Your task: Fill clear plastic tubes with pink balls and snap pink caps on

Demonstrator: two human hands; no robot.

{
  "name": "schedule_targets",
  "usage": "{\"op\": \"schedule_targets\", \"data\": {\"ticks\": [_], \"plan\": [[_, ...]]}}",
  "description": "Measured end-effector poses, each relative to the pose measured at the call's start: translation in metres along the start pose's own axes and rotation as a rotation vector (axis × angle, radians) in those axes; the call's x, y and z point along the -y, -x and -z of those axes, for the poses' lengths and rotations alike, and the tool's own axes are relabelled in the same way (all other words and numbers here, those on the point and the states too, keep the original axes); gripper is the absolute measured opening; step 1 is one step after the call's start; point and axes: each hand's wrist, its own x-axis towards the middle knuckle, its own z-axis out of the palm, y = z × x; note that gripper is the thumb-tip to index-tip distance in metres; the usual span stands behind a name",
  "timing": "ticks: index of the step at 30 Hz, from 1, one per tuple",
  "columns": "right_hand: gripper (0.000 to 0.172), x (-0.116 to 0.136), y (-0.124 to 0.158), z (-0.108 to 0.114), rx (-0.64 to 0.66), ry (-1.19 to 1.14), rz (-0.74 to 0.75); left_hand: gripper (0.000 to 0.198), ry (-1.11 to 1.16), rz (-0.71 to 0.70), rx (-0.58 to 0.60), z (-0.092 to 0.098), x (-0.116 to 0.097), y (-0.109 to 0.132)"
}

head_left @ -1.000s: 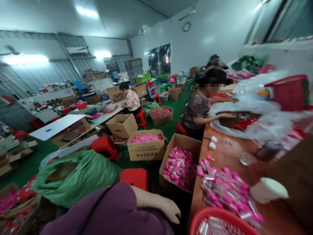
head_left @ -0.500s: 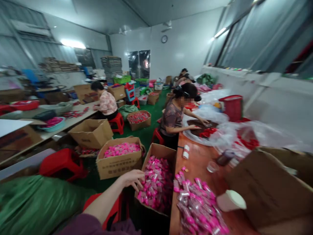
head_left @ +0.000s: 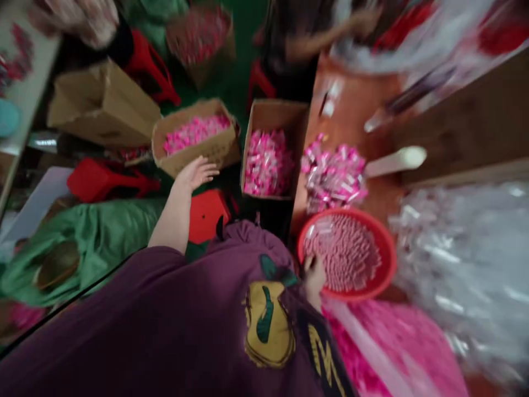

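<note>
Blur softens our right hand (head_left: 315,277) at the red basin (head_left: 390,256); we cannot tell whether its fingers (head_left: 317,264) hold anything. The top edge crops a co-worker (head_left: 308,47), the bottom edge the pink bag (head_left: 413,336). We see clear plastic (head_left: 475,264) run past the right edge.

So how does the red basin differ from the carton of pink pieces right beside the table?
The basin is round and red; the carton is rectangular and brown. The basin sits on the table, while the carton stands beside it. The basin holds mostly pale pink pieces; the carton's pieces look brighter pink. Both are open-topped.
</note>
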Motion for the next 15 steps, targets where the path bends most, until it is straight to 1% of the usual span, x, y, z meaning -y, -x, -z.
{"op": "schedule_targets", "data": {"ticks": [1, 2, 4, 6, 8, 9, 11, 13, 15], "plan": [[0.060, -0.013, 0.004, -0.017, 0.015, 0.022, -0.060, 0.053, -0.013, 0.071, 0.000, 0.008, 0.030, 0.001], [0.061, -0.023, 0.003, -0.032, 0.017, 0.029, -0.090, 0.052, -0.030, 0.157, -0.009, 0.016, 0.063, 0.006], [0.060, -0.037, -0.004, -0.055, -0.088, -0.024, -0.098, 0.048, -0.093, 0.353, -0.060, 0.027, 0.130, 0.026], [0.058, -0.044, -0.012, -0.065, -0.184, -0.044, -0.086, 0.043, -0.176, 0.522, -0.131, 0.033, 0.192, 0.055], [0.057, -0.047, -0.015, -0.067, -0.232, -0.043, -0.061, 0.039, -0.243, 0.618, -0.168, 0.033, 0.242, 0.082], [0.057, -0.048, -0.015, -0.066, -0.242, -0.038, -0.048, 0.036, -0.267, 0.647, -0.171, 0.032, 0.261, 0.093], [0.057, -0.050, -0.013, -0.065, -0.249, -0.027, -0.032, 0.028, -0.307, 0.685, -0.164, 0.031, 0.288, 0.109], [0.056, -0.050, -0.011, -0.064, -0.250, -0.012, -0.034, 0.023, -0.346, 0.703, -0.158, 0.031, 0.302, 0.116], [0.055, -0.047, -0.010, -0.065, -0.244, 0.003, -0.047, 0.026, -0.379, 0.696, -0.148, 0.034, 0.307, 0.118]]}}
